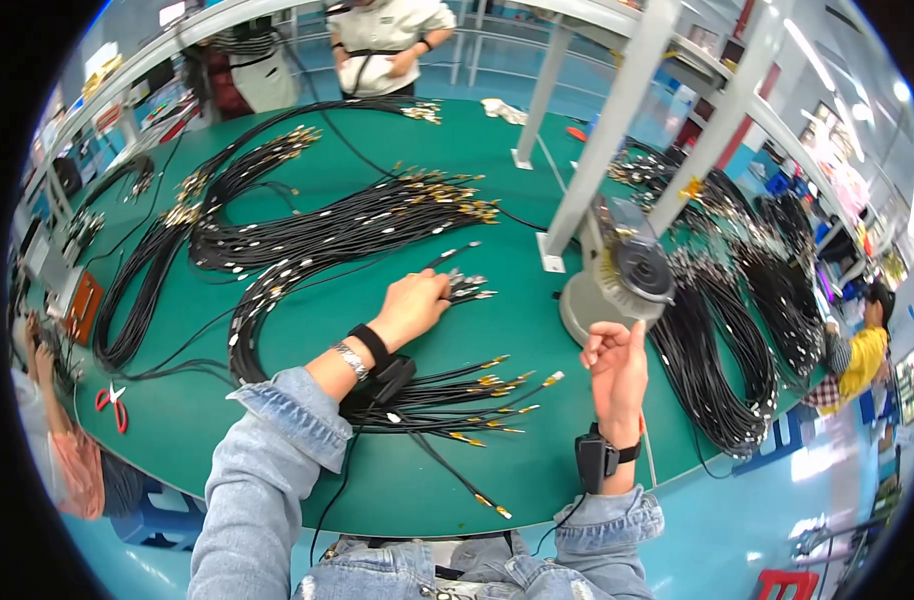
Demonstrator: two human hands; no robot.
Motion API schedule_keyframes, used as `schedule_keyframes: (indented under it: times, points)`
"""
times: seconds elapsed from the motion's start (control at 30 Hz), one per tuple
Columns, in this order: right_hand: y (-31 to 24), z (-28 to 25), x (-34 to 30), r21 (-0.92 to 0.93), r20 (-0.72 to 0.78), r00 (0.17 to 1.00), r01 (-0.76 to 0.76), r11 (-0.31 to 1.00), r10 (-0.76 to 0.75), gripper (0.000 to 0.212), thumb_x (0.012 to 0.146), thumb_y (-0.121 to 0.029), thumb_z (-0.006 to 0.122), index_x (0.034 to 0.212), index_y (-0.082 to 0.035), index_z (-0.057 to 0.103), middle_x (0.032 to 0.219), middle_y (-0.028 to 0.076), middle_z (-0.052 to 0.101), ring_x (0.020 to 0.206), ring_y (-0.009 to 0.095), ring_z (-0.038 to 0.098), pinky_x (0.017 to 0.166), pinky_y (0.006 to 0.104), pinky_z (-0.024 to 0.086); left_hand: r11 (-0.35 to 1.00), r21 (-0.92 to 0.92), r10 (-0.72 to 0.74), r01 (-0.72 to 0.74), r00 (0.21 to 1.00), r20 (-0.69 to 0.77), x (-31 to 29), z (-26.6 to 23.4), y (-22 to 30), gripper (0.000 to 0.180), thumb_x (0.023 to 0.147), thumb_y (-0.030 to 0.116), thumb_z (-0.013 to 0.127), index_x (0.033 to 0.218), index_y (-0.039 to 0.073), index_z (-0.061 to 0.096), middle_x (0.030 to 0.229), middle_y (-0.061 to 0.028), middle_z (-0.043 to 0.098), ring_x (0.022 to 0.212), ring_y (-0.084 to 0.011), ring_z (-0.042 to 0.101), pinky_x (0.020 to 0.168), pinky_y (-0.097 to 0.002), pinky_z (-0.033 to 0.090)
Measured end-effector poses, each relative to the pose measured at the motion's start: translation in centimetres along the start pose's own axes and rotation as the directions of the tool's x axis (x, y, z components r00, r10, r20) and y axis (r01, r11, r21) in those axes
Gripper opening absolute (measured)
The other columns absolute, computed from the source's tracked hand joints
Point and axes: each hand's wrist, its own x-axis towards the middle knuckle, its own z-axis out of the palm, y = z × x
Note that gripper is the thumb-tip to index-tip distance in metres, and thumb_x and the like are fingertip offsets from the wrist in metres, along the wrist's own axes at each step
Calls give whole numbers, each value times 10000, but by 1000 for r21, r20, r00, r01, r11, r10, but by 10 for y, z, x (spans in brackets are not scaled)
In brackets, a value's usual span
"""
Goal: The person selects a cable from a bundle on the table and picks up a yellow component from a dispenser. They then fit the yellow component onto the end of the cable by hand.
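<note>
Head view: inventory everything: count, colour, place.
Flat green tabletop: one, green, centre.
Metal-tipped black cable bundles: several, black, tabletop.
Silver-tipped cable ends: several, silver and black, centre.
Red-handled metal scissors: one pair, red and silver, left.
Rounded grey machine: one, grey and black, right.
Pale metal posts: at least three, pale grey, upper right.
Glossy blue floor: one, blue, around tabletop.
Co-workers: at least four, mixed colours, rim.
Black wrist devices: two, black, wrists.
Denim sleeves: two, light blue, bottom.
Left hand: one, bare, at the cable ends.
Right hand: one, bare, below machine.
</note>
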Motion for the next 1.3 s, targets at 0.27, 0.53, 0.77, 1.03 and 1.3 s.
schedule_keyframes:
  times: [0.27,0.53,0.77,1.03,1.3]
  points:
    - [-14,-33,7,-83,-268,959,69,994,-89,271,947,-220,469,911,23,583,717,15,522,605,91,463,561,242,388,871,-483,-139,85,987,-78,-9,-20,18,110,838,129,613,851,31,563,746,-38,585,648,-132,567,563,-280,447]
    - [-18,-21,17,-149,-251,965,40,988,-77,187,908,-156,526,929,11,605,693,-2,516,542,64,426,502,208,345,582,-808,-115,92,993,30,-40,-62,67,116,891,110,563,934,8,595,763,15,574,625,-38,489,558,-193,415]
    - [-6,2,46,-173,-292,956,-75,982,22,208,891,-184,572,951,11,613,632,-10,493,461,48,340,451,209,286,547,-836,-74,48,997,9,-50,-57,71,131,887,95,564,978,9,600,756,22,559,636,-33,471,557,-182,383]
    - [7,17,63,-17,-441,896,-64,998,50,203,878,-208,602,893,-5,599,605,-21,470,436,40,304,436,214,264,485,-874,-99,-5,993,-61,-54,-60,71,150,879,84,586,999,-4,608,832,12,600,692,-33,511,598,-185,414]
    - [15,5,71,28,-431,901,-32,999,41,199,867,-228,621,884,-35,574,594,-34,445,438,45,296,446,216,258,402,-915,-80,-37,994,-76,-53,-59,72,154,883,93,589,995,-10,614,847,7,611,723,-31,531,626,-183,429]
